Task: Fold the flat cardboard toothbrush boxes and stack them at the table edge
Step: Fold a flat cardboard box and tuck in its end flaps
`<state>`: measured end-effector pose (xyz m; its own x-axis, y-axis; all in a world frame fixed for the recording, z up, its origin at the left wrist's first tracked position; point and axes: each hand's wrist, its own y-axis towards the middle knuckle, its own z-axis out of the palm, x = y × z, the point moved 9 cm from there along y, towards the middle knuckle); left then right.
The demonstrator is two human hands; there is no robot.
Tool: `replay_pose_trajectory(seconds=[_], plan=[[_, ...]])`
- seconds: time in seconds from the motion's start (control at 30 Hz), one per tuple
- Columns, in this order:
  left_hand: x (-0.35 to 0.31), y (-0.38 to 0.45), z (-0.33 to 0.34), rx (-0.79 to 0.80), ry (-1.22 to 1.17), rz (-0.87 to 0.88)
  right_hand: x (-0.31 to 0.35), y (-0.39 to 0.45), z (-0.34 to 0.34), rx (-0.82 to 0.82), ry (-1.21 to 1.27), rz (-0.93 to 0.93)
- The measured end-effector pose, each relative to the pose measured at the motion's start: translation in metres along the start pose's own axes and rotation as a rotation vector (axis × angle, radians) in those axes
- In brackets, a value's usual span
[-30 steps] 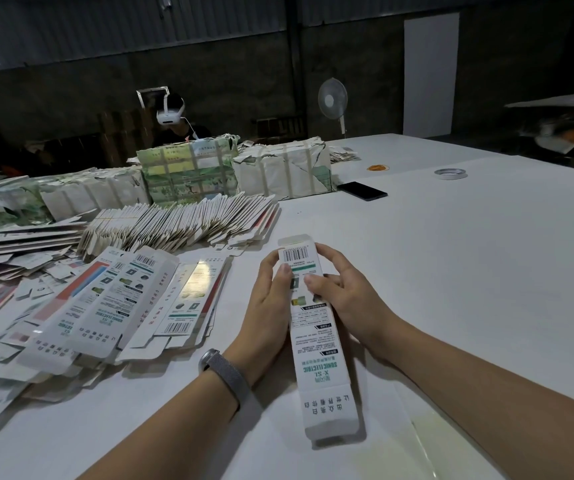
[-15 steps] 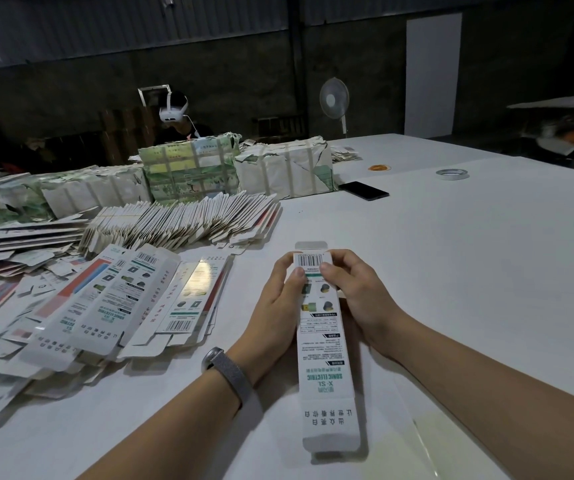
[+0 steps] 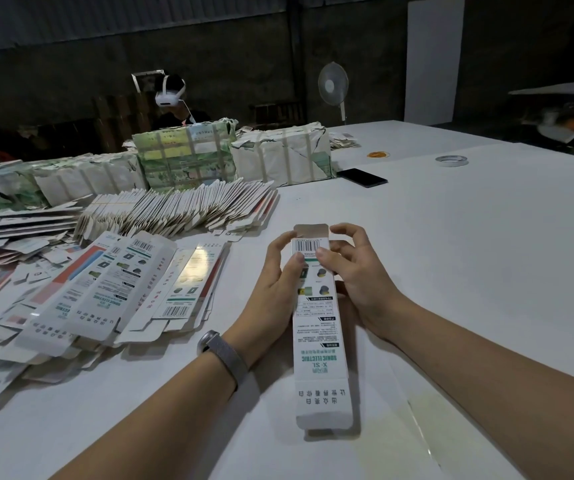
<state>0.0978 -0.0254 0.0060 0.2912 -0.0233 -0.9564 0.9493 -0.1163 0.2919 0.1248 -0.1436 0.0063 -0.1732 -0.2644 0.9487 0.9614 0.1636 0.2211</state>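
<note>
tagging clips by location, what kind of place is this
Probably a packing workshop or small warehouse: a big white table with heaps of flat boxes, strapped bundles of more stock, and corrugated metal walls behind.

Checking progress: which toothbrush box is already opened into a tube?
The box held in both hands, its end flap standing up; the boxes left of it lie flat.

The room is dim, its back wall nearly black, while the white tabletop is evenly lit. A flat box shows glare. Soft shadows lie under the forearms. Wide-angle distortion bends the edges; the far right is blurred.
</note>
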Motion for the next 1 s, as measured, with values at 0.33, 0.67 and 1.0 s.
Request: replay_pose_trajectory(seconds=[0.33,0.67,1.0], plan=[[0.0036,0.0007,-0.0038,-0.022,0.027,-0.031,0.0080,0.0000,-0.0018,-0.010,-0.092,-0.102],[0.0042,0.0015,-0.0046,-0.012,-0.028,-0.017,0.0043,0.0034,-0.0022,0.025,-0.114,-0.081],[0.0067,0.0012,-0.0055,-0.010,-0.031,-0.051,0.0010,0.0039,-0.0018,0.024,-0.152,-0.058]])
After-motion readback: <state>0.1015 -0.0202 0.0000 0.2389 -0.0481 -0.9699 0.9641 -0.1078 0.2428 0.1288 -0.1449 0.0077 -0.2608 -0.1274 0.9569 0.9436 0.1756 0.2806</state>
